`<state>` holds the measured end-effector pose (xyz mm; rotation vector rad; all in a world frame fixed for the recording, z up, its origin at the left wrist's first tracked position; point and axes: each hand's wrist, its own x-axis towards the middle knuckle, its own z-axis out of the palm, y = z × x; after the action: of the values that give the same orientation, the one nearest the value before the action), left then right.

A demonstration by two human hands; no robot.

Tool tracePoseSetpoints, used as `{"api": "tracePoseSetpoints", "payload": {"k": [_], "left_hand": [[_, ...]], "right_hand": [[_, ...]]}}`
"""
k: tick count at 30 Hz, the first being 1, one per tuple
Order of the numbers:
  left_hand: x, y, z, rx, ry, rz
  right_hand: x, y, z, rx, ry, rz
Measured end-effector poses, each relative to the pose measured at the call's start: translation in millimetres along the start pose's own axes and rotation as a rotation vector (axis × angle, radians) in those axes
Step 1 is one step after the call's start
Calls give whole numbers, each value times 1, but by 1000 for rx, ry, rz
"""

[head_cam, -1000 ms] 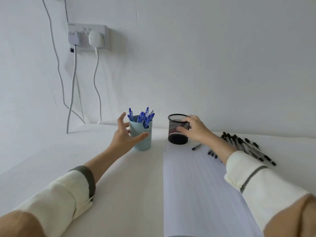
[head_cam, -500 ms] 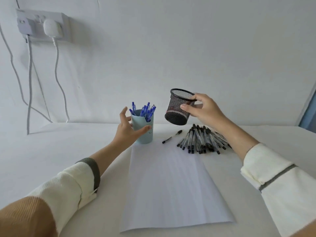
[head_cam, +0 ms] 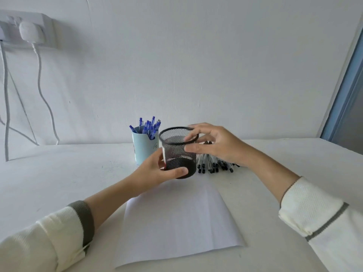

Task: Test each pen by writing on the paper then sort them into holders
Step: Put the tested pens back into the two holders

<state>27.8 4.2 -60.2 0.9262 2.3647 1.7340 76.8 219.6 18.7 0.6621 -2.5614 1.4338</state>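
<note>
A white sheet of paper lies nearest on the table. At its far edge both hands hold the black mesh pen holder upright: the left hand wraps its base and the right hand pinches its rim. A pile of black pens lies behind on the right. The light blue holder, filled with blue pens, stands behind on the left.

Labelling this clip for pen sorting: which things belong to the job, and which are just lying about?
Job: mesh holder, gripped by left hand and right hand; blue holder of blue pens; black pens in a heap; paper.
Lying about: wall socket, plug, cables.
</note>
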Motion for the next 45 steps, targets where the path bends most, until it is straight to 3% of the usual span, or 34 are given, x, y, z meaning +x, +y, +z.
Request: {"api": "tracePoseSetpoints", "payload": {"k": [5, 10, 13, 19, 28, 31, 39, 45], "left_hand": [[1, -6, -17, -46, 70, 9], [-1, -20, -36, 40, 34, -20], [-3, -23, -38, 48, 8, -21], [-8, -30, -40, 66, -73, -66], [-5, -33, -42, 83, -79, -40], [-5, -33, -41, 102, -79, -29], [-6, -31, -41, 109, -81, -31], [-8, -27, -39, 80, -90, -22]], "right_hand": [[-5, 30, -40, -173, -31, 249], [-3, 69, -68, -439, 208, 589], [6, 81, -66, -361, 218, 842], [30, 83, -62, -354, 111, 1061], [43, 86, -60, -459, -28, 1116], [45, 103, -64, -338, 9, 1109], [30, 93, -62, -378, 42, 1070], [18, 97, -63, -283, 205, 952]]}}
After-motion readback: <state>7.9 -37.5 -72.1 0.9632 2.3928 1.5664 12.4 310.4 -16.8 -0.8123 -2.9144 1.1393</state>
